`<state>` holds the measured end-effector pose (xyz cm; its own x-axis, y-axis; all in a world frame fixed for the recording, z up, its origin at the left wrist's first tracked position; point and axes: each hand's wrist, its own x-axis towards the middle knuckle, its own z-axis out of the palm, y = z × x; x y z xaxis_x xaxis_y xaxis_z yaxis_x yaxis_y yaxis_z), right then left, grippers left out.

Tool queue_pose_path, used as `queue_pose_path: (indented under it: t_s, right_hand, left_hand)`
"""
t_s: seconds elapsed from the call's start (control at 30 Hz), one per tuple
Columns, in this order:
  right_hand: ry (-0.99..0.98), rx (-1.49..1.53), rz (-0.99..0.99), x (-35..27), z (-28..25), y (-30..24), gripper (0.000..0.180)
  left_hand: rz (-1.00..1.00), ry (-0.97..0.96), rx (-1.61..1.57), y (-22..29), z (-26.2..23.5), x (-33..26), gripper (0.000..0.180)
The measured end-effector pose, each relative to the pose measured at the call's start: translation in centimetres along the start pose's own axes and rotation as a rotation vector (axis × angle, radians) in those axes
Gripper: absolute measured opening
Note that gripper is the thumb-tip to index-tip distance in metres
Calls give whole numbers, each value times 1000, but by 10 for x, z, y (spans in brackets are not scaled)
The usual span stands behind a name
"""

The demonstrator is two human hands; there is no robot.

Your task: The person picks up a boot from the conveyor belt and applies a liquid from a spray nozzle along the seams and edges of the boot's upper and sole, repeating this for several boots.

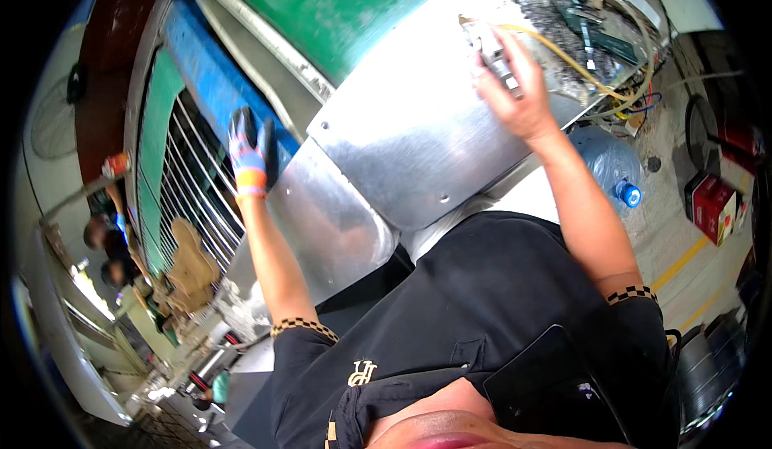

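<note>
Hands: left hand (250, 153), in a dark work glove with orange and blue bands, lies flat and unclenched on the blue bar (211, 79) at the far left edge of the curved sheet-metal panel (418, 139); right hand (515, 87), bare, is closed around a small silver tool (492, 53) pressed to the panel's upper right edge. Tool: long axis runs up and away from the wrist, toward the tangle of yellow and grey cables (599, 75) just beyond that edge; right hand nearer, left well apart.
</note>
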<state>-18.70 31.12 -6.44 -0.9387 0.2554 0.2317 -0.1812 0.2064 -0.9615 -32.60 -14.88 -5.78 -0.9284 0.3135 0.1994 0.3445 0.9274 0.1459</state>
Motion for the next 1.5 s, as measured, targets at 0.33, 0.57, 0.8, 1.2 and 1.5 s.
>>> queue_pose_path:
  t_s: [0.33,0.57,0.8,1.2,1.5]
  right_hand:
    - [7,199,61,7,8,-18,42]
    - [83,148,73,6,13,-21,44]
    - [91,104,94,6,10,-24,44]
    - [77,135,10,5,19,-21,40]
    - [22,192,24,3,9,-13,38]
  left_hand:
    - [-690,612,357,-270,-137,-228,73]
    - [-1199,30,651,-498,-232,-269,104]
    - [-1385,109,308,-469,-224,-249,104]
    - [-923,576,469,-371,-174,-237,62]
    - [-704,848,-597,-95,-170,-282,22]
